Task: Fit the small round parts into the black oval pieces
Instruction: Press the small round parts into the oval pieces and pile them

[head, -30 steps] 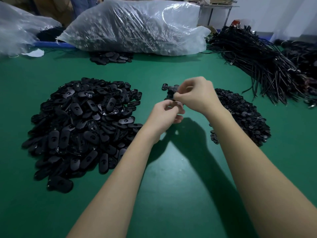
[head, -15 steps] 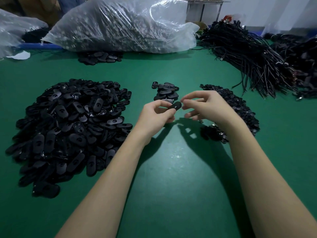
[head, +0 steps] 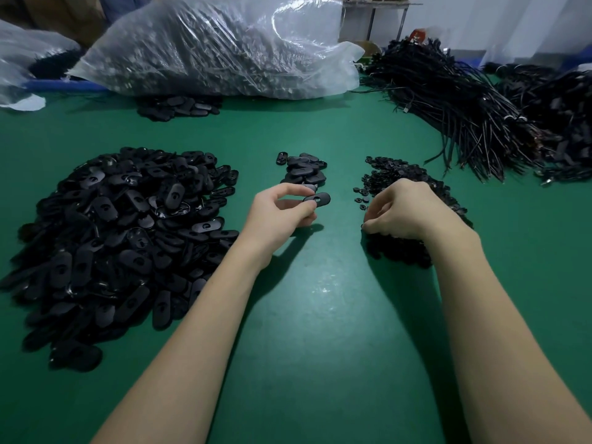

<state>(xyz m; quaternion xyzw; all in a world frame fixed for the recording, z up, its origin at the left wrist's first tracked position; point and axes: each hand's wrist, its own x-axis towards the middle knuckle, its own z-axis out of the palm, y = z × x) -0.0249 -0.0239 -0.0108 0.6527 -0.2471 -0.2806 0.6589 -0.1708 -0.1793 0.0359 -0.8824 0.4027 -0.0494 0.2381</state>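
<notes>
A: What do you have on the head view?

B: My left hand (head: pixel 282 213) pinches one black oval piece (head: pixel 317 199) between thumb and fingers (head: pixel 288 190), held up above the worktop (head: pixel 320 283), its round opening facing up and, I judge, unfilled. My right hand (head: pixel 407 213) is down on the pile of small round parts (head: pixel 400 174), fingers curled into it. I cannot tell whether they hold a part yet.

A: Risks?

B: The parts are tiny and all black in dim light, so I could lift two at once, or none. The oval is pinched near one end, so pressing a part in may tip it or flick it loose. If it drops, it could land among the small stack of ovals (head: pixel 302 169) just behind it and be hard to tell apart.

A: Surroundings?

B: Green matte worktop. Big heap of ovals (head: pixel 121 232) to my left. Further back, a clear plastic bag (head: pixel 221 46) full of dark stock, and bundled black cords (head: pixel 455 104) on the right. Pale wall behind.
</notes>
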